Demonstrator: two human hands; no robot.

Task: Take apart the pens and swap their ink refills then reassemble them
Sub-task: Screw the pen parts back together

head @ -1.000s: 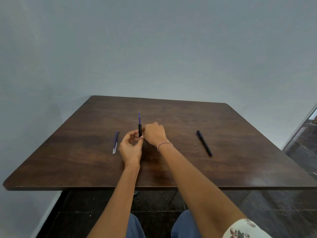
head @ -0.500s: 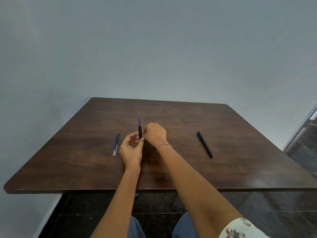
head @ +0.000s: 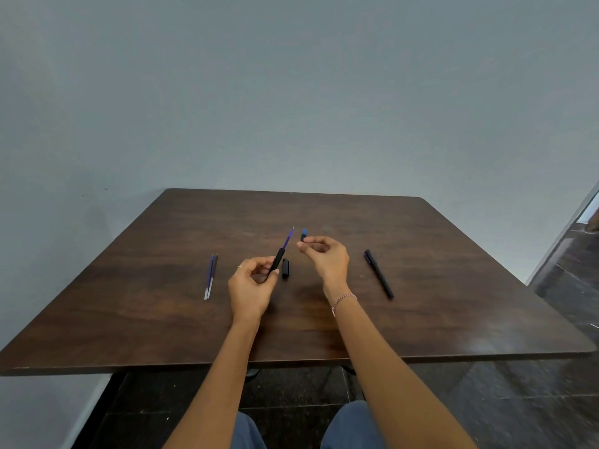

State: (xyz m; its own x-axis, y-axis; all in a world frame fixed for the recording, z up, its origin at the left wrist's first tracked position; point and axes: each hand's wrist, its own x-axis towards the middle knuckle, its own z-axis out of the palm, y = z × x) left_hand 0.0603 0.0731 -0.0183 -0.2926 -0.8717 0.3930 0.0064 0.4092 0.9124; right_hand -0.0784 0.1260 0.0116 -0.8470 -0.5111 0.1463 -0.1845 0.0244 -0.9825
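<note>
My left hand [head: 251,286] grips a black pen barrel [head: 277,260], tilted up and to the right. A purple-blue refill [head: 288,238] sticks out of the barrel's top. My right hand [head: 325,259] is apart from the barrel and pinches a small blue-and-black pen piece [head: 303,234] at its fingertips. A short black cap [head: 285,268] lies on the table between my hands. Two loose refills [head: 210,276] lie side by side to the left. A whole black pen [head: 379,274] lies to the right.
Everything sits on a dark brown wooden table [head: 453,319] that stands against a plain grey wall. A dark tiled floor [head: 567,280] shows at the right and under the table's near edge.
My hands were together on the barrel and have now parted. My right hand moved right holding the small piece. The barrel tilted right, and the black cap now shows on the table.
</note>
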